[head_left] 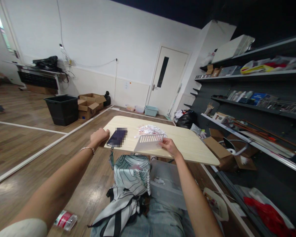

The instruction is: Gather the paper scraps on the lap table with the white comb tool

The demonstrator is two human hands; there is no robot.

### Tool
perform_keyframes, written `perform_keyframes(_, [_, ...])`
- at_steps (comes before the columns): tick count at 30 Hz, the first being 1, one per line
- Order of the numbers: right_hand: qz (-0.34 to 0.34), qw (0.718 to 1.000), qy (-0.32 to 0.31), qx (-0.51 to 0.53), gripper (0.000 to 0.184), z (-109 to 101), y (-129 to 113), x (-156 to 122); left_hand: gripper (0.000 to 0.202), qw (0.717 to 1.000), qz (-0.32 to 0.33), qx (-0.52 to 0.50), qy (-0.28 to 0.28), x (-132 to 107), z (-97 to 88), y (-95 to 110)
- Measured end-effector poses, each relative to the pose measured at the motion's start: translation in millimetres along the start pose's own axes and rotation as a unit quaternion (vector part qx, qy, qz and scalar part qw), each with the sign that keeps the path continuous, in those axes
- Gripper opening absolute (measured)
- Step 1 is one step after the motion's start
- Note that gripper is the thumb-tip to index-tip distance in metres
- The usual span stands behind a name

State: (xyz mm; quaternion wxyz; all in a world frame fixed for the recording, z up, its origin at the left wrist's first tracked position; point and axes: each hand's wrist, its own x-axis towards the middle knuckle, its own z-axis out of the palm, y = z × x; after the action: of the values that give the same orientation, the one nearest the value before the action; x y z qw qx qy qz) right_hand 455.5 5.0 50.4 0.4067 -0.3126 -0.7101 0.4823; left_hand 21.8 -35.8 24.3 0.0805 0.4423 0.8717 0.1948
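My right hand point(171, 147) pinches the right end of a whitish flat plate with a row of slots point(149, 143), tilted up over the near part of the table point(187, 144). Behind the plate lies a heap of small white and pinkish pieces point(150, 129), partly covered by it. At the table's left edge my left hand point(100, 135) is closed, its fingers curled; whatever it may hold is hidden. Just right of it rests a dark phone point(115, 137), partly pixelated, with a strap point(111, 156) dangling off the near edge.
A patterned cloth bag point(132, 172) and a clear plastic bin point(166, 177) sit between my lap and the table. A bottle point(66, 220) lies on the floor at left. Loaded shelves point(251, 72) and an open carton point(227, 151) stand right; a black bin point(61, 110) stands left.
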Motion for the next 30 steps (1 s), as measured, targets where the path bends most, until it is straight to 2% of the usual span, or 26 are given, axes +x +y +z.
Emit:
perform_keyframes(5, [0.006, 1.0, -0.003, 0.006, 0.047, -0.6, -1.0, -0.6, 0.068, 1.0, 0.002, 0.003, -0.004, 0.5, -0.3, -0.1])
perform_keyframes(10, [-0.005, 0.999, 0.028, 0.017, 0.048, -1.8, 5.1, 2.7, 0.068, 1.0, -0.004, 0.001, -0.009, -0.1, -0.4, 0.7])
perform_keyframes(14, [0.008, 1.0, 0.03, 0.002, 0.048, -1.9, 7.6, 4.0, 0.069, 1.0, -0.002, -0.002, 0.001, -1.0, -0.4, 1.1])
perform_keyframes(30, [0.053, 0.997, 0.019, 0.045, 0.034, 3.2, -5.0, -2.8, 0.067, 1.0, 0.001, 0.008, 0.01, 3.8, 4.2, -1.7])
